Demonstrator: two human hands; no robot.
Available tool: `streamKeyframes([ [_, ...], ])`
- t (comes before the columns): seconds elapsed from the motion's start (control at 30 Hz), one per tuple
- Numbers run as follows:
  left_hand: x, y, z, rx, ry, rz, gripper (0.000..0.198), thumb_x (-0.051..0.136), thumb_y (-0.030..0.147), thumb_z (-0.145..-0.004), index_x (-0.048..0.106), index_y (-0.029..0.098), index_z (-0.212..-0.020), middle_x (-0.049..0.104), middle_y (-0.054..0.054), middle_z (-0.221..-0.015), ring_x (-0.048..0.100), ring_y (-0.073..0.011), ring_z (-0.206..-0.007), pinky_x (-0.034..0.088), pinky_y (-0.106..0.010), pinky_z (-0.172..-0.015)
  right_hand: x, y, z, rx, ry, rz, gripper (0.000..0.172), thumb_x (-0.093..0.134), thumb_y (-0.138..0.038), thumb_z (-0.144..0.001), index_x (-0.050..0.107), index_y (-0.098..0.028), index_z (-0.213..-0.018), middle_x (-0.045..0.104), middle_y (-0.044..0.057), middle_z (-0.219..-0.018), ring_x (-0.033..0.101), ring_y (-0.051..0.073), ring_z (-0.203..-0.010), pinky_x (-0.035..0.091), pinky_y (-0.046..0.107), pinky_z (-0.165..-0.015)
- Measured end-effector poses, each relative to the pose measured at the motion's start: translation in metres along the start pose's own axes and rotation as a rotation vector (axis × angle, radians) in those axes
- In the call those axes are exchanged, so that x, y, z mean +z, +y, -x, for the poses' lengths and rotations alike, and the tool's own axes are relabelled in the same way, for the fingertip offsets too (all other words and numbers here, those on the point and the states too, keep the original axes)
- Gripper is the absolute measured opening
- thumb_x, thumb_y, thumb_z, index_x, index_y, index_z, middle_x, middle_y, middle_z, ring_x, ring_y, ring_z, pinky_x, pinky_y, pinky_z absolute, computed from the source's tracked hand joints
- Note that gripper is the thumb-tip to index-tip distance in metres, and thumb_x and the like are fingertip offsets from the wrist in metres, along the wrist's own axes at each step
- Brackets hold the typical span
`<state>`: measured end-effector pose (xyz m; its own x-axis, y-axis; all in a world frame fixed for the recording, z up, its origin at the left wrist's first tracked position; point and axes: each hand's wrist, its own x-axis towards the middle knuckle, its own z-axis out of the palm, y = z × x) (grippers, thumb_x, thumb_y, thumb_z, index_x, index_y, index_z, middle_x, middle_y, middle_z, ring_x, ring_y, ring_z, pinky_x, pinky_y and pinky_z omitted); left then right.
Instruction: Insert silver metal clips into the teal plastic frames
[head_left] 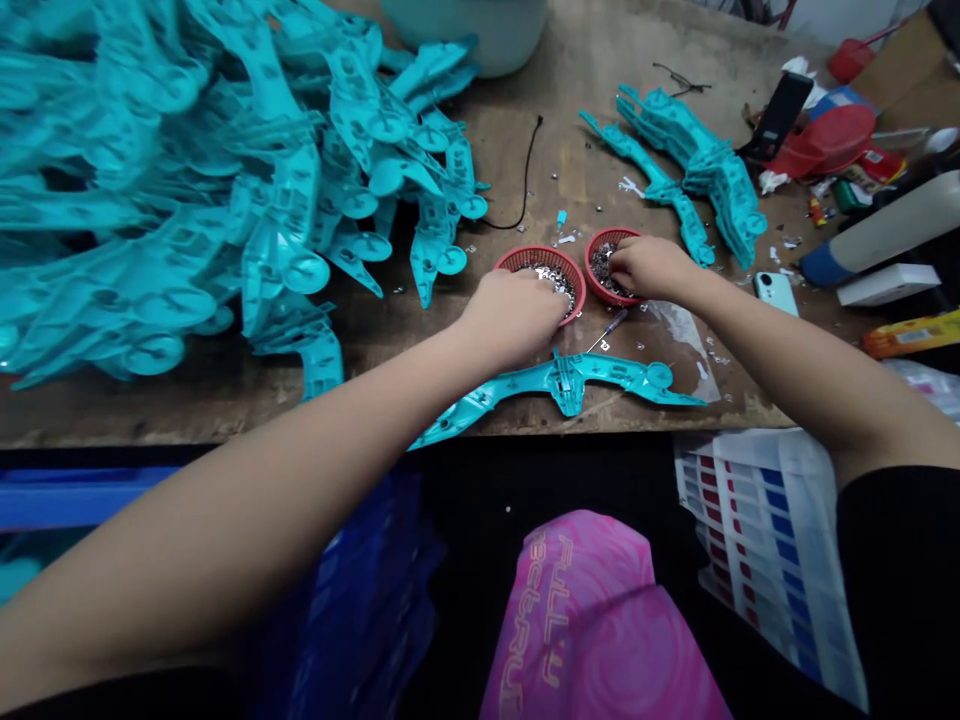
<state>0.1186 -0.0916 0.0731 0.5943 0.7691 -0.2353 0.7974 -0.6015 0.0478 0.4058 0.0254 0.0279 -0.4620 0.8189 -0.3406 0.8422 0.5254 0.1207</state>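
Note:
My left hand (517, 312) reaches into a red plastic basket (541, 252) of small shiny metal parts; its fingers are curled down and the tips are hidden. Just right of it, a second, smaller red basket (596, 290) holds darker small parts that look like screws. Into that one dips my right hand (649, 265), fingers pinched together at the contents; I cannot make out what either hand grips. Below both baskets, along the table's front edge, lies a curved turquoise plastic piece (568, 385) with a round disc near its right end. A thin screwdriver (609, 328) lies behind it.
A big heap of turquoise plastic pieces (285, 180) covers the table's left. Two more such pieces (690, 165) lie at the back right. A phone (776, 293), a bottle (885, 230) and clutter line the right edge. A black cord (529, 170) lies behind the baskets.

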Motion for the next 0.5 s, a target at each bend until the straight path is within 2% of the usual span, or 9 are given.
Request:
streamKeyframes([
  [0.03,0.003,-0.002,-0.004,0.008,-0.009,0.002,0.050,0.052,0.015,-0.123,0.092,0.012,-0.152,0.084,-0.029,-0.169,0.075,-0.0478,-0.168,0.065,-0.059,-0.127,-0.002,-0.001,0.001,0.012,0.008,-0.005,0.045,0.061,-0.023,-0.121,0.095,-0.011,-0.147,0.087,0.025,-0.157,0.081,0.041,-0.136,0.052,0.047,-0.095],
  [0.1,0.012,-0.006,-0.009,0.008,-0.091,0.031,0.052,0.052,0.022,-0.125,0.087,0.009,-0.162,0.074,-0.029,-0.184,0.068,-0.0484,-0.176,0.061,-0.060,-0.135,-0.007,0.000,0.005,0.062,0.049,-0.039,0.044,0.062,-0.023,-0.119,0.096,-0.009,-0.144,0.089,0.026,-0.152,0.081,0.043,-0.138,0.055,0.047,-0.101],
  [0.17,0.020,-0.009,-0.012,-0.011,-0.170,0.061,0.058,0.055,0.036,-0.128,0.083,0.007,-0.169,0.073,-0.030,-0.184,0.072,-0.0503,-0.169,0.061,-0.063,-0.136,-0.014,0.004,0.011,0.145,0.132,-0.125,0.041,0.065,-0.021,-0.116,0.096,-0.007,-0.138,0.092,0.026,-0.139,0.084,0.042,-0.130,0.059,0.048,-0.107],
  [0.23,0.022,-0.009,-0.014,-0.016,-0.185,0.055,0.063,0.058,0.044,-0.128,0.081,0.006,-0.172,0.073,-0.030,-0.183,0.073,-0.0509,-0.166,0.061,-0.063,-0.136,-0.020,0.011,0.022,0.241,0.240,-0.247,0.034,0.070,-0.020,-0.111,0.096,-0.008,-0.130,0.093,0.025,-0.126,0.087,0.040,-0.118,0.063,0.049,-0.108],
  [0.33,0.019,-0.009,-0.016,-0.011,-0.192,0.024,0.060,0.066,0.044,-0.125,0.084,0.007,-0.169,0.073,-0.029,-0.182,0.072,-0.0498,-0.168,0.061,-0.059,-0.138,-0.025,0.014,0.049,0.352,0.387,-0.433,0.023,0.080,-0.023,-0.102,0.095,-0.015,-0.118,0.094,0.021,-0.117,0.087,0.040,-0.108,0.068,0.053,-0.101],
  [0.4,0.018,-0.011,-0.017,-0.011,-0.198,0.030,0.059,0.071,0.047,-0.123,0.087,0.008,-0.165,0.076,-0.029,-0.179,0.073,-0.0499,-0.166,0.062,-0.058,-0.136,-0.025,0.006,0.074,0.373,0.446,-0.565,0.020,0.086,-0.028,-0.097,0.094,-0.020,-0.114,0.093,0.017,-0.113,0.087,0.041,-0.106,0.070,0.054,-0.094],
  [0.43,0.017,-0.011,-0.018,-0.011,-0.198,0.038,0.059,0.072,0.048,-0.123,0.088,0.008,-0.163,0.077,-0.028,-0.178,0.074,-0.0501,-0.164,0.063,-0.057,-0.134,-0.024,-0.001,0.086,0.363,0.437,-0.639,0.021,0.088,-0.029,-0.095,0.093,-0.021,-0.114,0.092,0.015,-0.109,0.087,0.040,-0.103,0.070,0.053,-0.091],
  [0.5,0.018,-0.014,-0.019,-0.029,-0.185,0.062,0.056,0.072,0.049,-0.122,0.090,0.012,-0.160,0.079,-0.026,-0.174,0.075,-0.0491,-0.161,0.064,-0.057,-0.131,-0.021,-0.019,0.108,0.309,0.298,-0.750,0.020,0.092,-0.029,-0.092,0.093,-0.024,-0.112,0.091,0.010,-0.099,0.088,0.036,-0.095,0.070,0.050,-0.088],
])
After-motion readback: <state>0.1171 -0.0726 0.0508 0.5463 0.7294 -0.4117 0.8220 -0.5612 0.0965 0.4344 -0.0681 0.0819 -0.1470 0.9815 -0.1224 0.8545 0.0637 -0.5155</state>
